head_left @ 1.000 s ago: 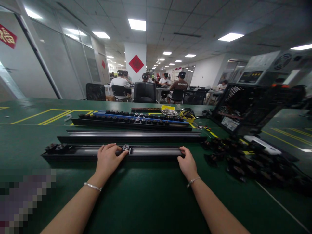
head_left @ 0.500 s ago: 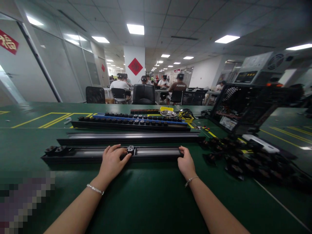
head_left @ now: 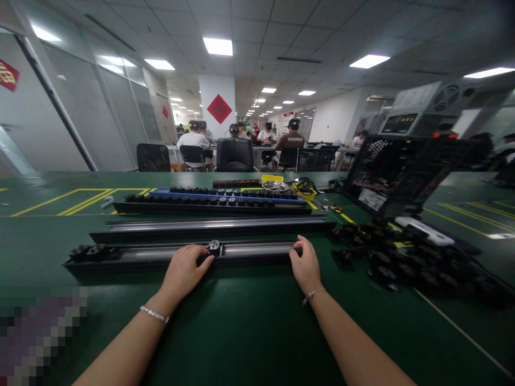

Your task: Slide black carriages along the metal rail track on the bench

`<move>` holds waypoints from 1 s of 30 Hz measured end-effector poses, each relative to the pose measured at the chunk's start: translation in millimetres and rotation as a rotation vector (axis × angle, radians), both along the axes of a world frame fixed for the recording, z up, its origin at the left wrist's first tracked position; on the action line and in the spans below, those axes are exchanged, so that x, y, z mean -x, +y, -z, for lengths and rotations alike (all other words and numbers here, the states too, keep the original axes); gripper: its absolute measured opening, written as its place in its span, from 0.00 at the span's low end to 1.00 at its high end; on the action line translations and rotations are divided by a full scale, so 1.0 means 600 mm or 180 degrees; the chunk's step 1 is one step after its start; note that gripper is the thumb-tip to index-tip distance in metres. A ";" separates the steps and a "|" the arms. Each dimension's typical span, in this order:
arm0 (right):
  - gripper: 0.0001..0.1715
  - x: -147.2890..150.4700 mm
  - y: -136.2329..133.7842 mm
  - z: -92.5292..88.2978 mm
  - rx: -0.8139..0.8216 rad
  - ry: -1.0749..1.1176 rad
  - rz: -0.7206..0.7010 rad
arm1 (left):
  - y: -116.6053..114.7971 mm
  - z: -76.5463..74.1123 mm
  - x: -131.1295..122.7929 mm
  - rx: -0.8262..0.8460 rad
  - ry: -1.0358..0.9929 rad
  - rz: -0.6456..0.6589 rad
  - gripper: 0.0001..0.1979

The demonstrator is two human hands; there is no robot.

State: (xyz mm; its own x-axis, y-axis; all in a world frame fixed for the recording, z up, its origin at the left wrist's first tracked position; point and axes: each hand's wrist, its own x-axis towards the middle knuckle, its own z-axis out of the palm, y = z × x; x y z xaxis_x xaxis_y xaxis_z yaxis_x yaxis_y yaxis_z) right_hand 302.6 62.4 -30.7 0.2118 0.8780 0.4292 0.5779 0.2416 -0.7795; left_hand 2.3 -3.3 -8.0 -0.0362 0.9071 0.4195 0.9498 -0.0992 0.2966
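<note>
A long black channel rail [head_left: 249, 250] with a shiny grey inner strip lies crosswise in front of me. My left hand [head_left: 185, 271] reaches over its middle, thumb and fingers closed about the left side of a small black block with a silver slotted top [head_left: 214, 247]. That block sits in the channel; my fingers partly cover it. At the rail's right end, my right hand [head_left: 306, 262] curls thumb and fingers around the tip, index finger slightly raised. Similar dark blocks [head_left: 86, 251] sit at the rail's left end.
Behind it lies another long rail [head_left: 217, 225], then rails with rows of blocks [head_left: 193, 200]. Loose black parts [head_left: 402, 265] are heaped at right, near an opened computer case [head_left: 386, 177]. A metal dish [head_left: 274, 186] stands farther back. People sit beyond the table.
My right hand's fingers have shifted slightly at the rail end, with the index finger lifting. My left hand stays at the block. The whole view has shifted a little.
</note>
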 end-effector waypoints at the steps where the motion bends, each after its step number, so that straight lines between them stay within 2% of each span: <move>1: 0.02 0.001 -0.002 -0.002 -0.0080 -0.0092 -0.0022 | 0.000 0.000 0.000 0.0019 -0.0007 -0.0003 0.15; 8: 0.08 0.003 -0.009 -0.008 -0.0326 -0.0496 -0.0247 | -0.002 0.003 -0.001 0.0163 -0.0067 -0.0034 0.16; 13: 0.13 0.008 -0.010 -0.011 -0.0246 -0.0743 -0.0313 | -0.003 0.002 -0.001 0.0173 -0.0018 0.0032 0.16; 30: 0.14 0.013 -0.013 -0.008 -0.0194 -0.0963 -0.0295 | -0.005 0.004 -0.015 0.0026 0.0023 0.0296 0.12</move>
State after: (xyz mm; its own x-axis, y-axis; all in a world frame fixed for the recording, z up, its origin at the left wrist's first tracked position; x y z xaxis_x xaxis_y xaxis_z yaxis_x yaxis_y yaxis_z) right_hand 294.7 54.7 -25.7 -0.0132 0.8584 0.5129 0.7546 0.3451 -0.5581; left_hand 11.3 -6.0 -10.2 0.0513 0.9098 0.4120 0.9387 -0.1848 0.2911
